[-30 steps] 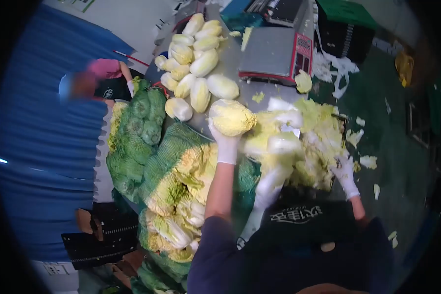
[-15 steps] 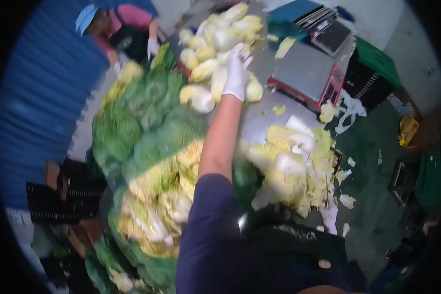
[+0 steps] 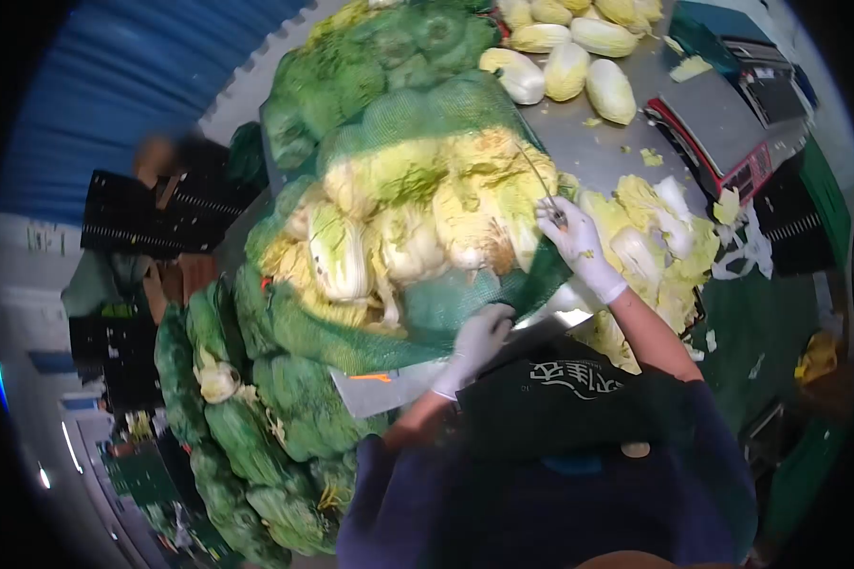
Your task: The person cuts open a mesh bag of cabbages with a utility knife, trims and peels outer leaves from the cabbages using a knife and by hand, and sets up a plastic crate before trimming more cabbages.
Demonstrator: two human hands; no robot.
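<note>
An open green net bag (image 3: 351, 346) full of yellow-white cabbages (image 3: 342, 256) lies before me. My left hand (image 3: 479, 343), in a white glove, has its fingers closed on the bag's near edge. At the bag's right side is my gloved right hand (image 3: 584, 248), wrapped round a thin-bladed knife (image 3: 538, 174) whose blade points up and left over the cabbages. Beside that hand, loose leaves and trimmed pieces (image 3: 650, 242) form a heap on the right.
Peeled cabbages (image 3: 566, 72) are grouped on the metal table (image 3: 579, 142) at the top. A red-edged scale (image 3: 712, 128) stands at the upper right. More filled net bags (image 3: 247, 441) lie at lower left, with black crates (image 3: 185, 204) further up.
My left hand has released a cabbage at the pile and come back to the net bag. My right hand has moved from the leaf heap to the bag. The view has swung left.
</note>
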